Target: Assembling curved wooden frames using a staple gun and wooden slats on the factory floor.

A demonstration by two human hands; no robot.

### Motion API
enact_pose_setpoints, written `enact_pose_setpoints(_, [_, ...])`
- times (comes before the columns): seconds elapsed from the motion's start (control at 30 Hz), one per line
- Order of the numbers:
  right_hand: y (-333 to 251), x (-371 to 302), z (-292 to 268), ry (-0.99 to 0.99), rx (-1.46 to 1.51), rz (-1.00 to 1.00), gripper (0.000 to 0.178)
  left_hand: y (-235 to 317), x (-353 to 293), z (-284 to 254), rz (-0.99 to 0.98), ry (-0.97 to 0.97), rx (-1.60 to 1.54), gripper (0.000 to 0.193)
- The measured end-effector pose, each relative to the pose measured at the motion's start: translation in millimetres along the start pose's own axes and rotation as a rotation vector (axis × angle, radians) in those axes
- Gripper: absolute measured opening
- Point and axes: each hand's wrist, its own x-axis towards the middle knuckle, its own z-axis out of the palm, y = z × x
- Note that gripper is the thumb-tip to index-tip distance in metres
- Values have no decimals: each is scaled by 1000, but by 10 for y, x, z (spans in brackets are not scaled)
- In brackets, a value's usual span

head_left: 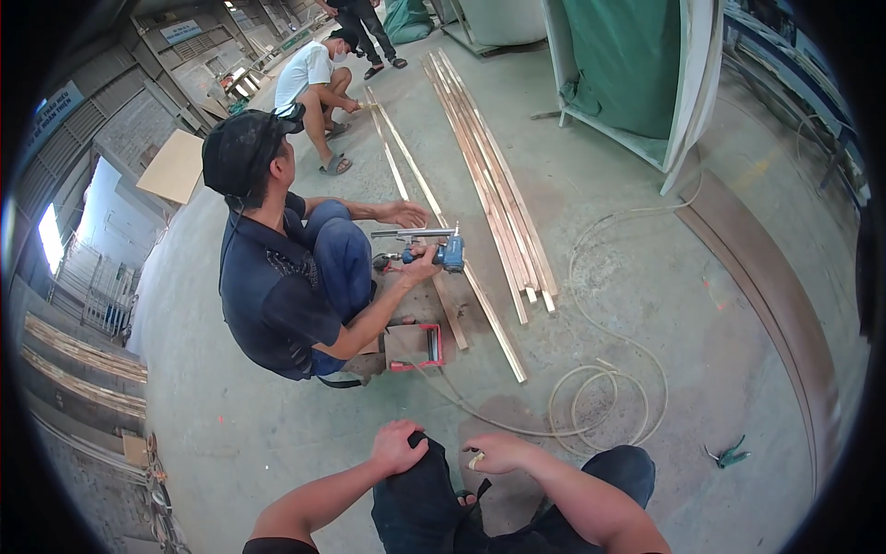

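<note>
My left hand (pixel 400 447) rests on my dark-trousered left knee, its fingers lying over the cloth with nothing in them. Bent inward between my knees, my right hand (pixel 496 453) has curled fingers. A small pale piece (pixel 475 461) shows at those fingertips, too small to name. In front of me a squatting co-worker (pixel 277 249) in a dark shirt and cap grips a blue nail gun (pixel 447 252) over two long wooden strips (pixel 486 314) on the floor. That person's other hand (pixel 402 214) hovers open above the strips.
More long wooden strips (pixel 498 194) lie bundled to the right. A pale air hose (pixel 604 369) coils across the floor near green-handled pliers (pixel 732 456). A red-edged box (pixel 415 346) stands beside the co-worker. Another person (pixel 309 88) squats at the strips' far end; a green-covered white frame (pixel 628 74) stands beyond.
</note>
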Motion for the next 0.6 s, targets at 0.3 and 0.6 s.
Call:
enact_pose_setpoints(0.3, [-39, -24, -7, 13, 10, -3, 54, -44, -6, 32, -9, -6, -14, 34])
enact_pose_setpoints(0.6, [79, 32, 71, 8, -2, -10, 58, 59, -15, -38, 0, -2, 11, 32])
